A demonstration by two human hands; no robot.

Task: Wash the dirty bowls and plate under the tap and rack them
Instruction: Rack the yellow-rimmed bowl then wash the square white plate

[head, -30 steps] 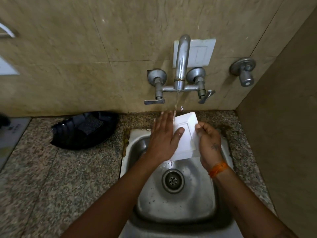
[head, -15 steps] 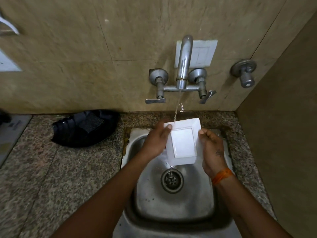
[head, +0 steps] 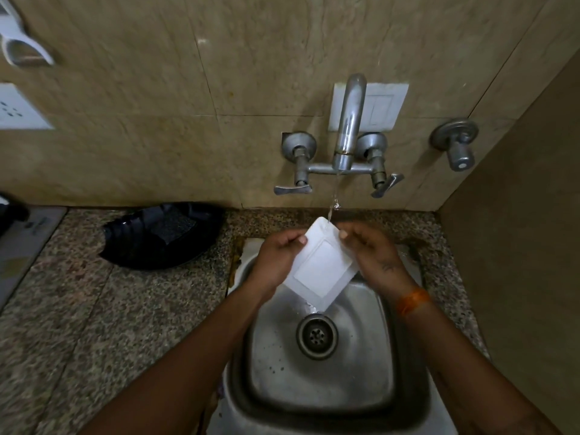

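We record a speckled granite counter [head: 94,324] running along the tiled wall, with a steel sink [head: 326,381] sunk into its right part. On the far left of the counter lies a black tray [head: 163,237], well apart from the sink. The wall tap [head: 346,133] is running; its thin stream [head: 332,202] falls onto the far corner of a white square plate [head: 323,271]. We see the plate held tilted over the far half of the sink, its near corner lowest, just above the drain [head: 317,335], with water running off that corner. Our left hand [head: 276,262] grasps the plate's left edge, thumb curled over its face. Our right hand [head: 373,252] grasps the right edge, fingers curled around it. An orange band [head: 412,301] sits on the right wrist.
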